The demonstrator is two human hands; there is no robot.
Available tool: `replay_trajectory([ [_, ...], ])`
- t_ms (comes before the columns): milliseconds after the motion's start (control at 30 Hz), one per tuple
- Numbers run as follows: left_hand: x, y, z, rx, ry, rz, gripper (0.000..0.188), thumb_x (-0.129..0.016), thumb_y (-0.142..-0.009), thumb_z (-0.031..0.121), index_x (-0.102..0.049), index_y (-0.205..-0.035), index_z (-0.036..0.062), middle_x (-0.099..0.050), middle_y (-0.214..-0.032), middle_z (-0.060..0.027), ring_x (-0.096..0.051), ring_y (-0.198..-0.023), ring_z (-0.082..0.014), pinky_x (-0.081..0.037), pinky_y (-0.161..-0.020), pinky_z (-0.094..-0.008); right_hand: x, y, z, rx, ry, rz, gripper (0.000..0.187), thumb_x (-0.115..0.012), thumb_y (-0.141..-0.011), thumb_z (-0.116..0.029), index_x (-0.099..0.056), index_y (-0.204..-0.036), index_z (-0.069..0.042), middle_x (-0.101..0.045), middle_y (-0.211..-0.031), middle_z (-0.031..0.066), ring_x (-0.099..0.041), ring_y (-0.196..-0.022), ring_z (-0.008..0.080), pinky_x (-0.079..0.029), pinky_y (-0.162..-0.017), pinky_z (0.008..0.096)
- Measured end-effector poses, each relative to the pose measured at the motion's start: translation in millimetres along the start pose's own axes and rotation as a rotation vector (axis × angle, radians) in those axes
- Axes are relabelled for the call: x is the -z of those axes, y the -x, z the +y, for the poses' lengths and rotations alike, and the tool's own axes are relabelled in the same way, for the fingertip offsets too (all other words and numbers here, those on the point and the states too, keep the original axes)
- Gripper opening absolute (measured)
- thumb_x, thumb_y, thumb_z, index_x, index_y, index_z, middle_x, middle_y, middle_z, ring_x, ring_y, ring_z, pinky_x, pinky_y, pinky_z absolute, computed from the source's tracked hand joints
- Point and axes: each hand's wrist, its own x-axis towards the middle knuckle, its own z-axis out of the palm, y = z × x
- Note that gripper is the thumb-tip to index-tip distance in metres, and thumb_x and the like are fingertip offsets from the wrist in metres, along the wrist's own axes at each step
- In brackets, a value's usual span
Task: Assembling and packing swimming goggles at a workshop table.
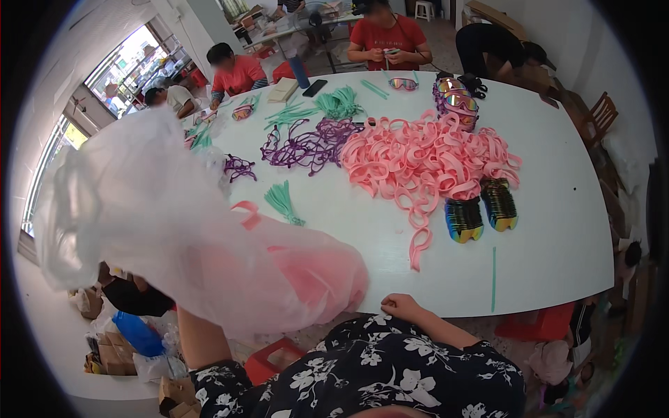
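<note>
A large translucent plastic bag (209, 258) stretches across the left side of the table, its upper part raised and blurred. Pink pieces show through its lower end, and a pink strap (247, 214) pokes out near the bag's middle. My left forearm (202, 338) rises behind the bag, which hides the hand and its fingers. At the near table edge rests my right hand (401, 306), fingers curled in with nothing visible in them. Farther out lies a big heap of pink goggle gaskets or loops (425, 153). Two stacks of mirrored lenses (463, 221) sit right of it.
Purple frames (313, 145) and bundles of green straps (280, 202) lie on the white table (550, 230). Finished-looking goggles (460, 103) are stacked at the far side. A single green strip (494, 279) is near the front edge. Co-workers (389, 38) sit across; red stools stand below.
</note>
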Motion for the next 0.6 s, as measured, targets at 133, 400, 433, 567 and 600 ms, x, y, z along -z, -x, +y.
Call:
replay_trajectory([
  [133, -24.1, -10.7, -45.1, 0.111, -0.090, -0.104, 0.073, -0.071, -0.078, 0.039, -0.041, -0.133, 0.0010, -0.047, -0.133, -0.0233, -0.050, -0.120, -0.0354, -0.043, -0.095, -0.0428, 0.4, -4.0, 5.3, 0.025, -0.031, -0.067, 0.027, -0.070, -0.084, -0.025, -0.068, -0.100, -0.004, -0.069, -0.082, 0.0057, -0.063, -0.073, 0.0113, -0.051, -0.070, 0.0260],
  [400, -71.8, 31.5, -101.3, 0.147, -0.372, -0.183, 0.069, -0.070, -0.080, 0.038, -0.043, -0.131, 0.0008, -0.050, -0.130, -0.0225, -0.052, -0.118, -0.0350, -0.045, -0.092, -0.0431, 27.9, 3.6, 1.1, -0.075, -0.108, -0.070, 0.028, -0.071, -0.083, -0.025, -0.068, -0.100, -0.003, -0.069, -0.084, 0.0075, -0.065, -0.075, 0.0136, -0.052, -0.072, 0.0265],
  [433, -81.6, 40.6, -89.6, 0.150, -0.432, -0.174, 0.065, -0.070, -0.081, 0.036, -0.045, -0.129, -0.0001, -0.054, -0.126, -0.0212, -0.055, -0.114, -0.0345, -0.047, -0.089, -0.0437, 32.9, 5.4, -5.9, -0.118, -0.140, -0.069, 0.028, -0.070, -0.083, -0.025, -0.068, -0.099, -0.003, -0.070, -0.083, 0.0083, -0.066, -0.076, 0.0150, -0.053, -0.072, 0.0274],
  [567, -112.4, 73.3, -59.0, -0.039, -0.652, 0.079, 0.058, -0.067, -0.084, 0.027, -0.044, -0.129, -0.0008, -0.053, -0.125, -0.0217, -0.051, -0.119, -0.0361, -0.044, -0.094, -0.0421, 49.0, -2.3, -15.1, -0.012, 0.034, -0.029, 0.027, -0.070, -0.083, -0.023, -0.068, -0.100, -0.002, -0.069, -0.084, 0.0071, -0.064, -0.074, 0.0127, -0.052, -0.070, 0.0264],
  [600, -115.7, 80.8, -55.4, -0.050, -0.677, 0.126, 0.058, -0.067, -0.084, 0.026, -0.043, -0.130, -0.0004, -0.052, -0.127, -0.0217, -0.050, -0.120, -0.0363, -0.043, -0.096, -0.0421, 51.6, -6.1, -17.7, 0.002, 0.044, -0.014, 0.025, -0.070, -0.083, -0.022, -0.068, -0.097, -0.001, -0.069, -0.081, 0.0069, -0.064, -0.070, 0.0123, -0.052, -0.067, 0.0266],
])
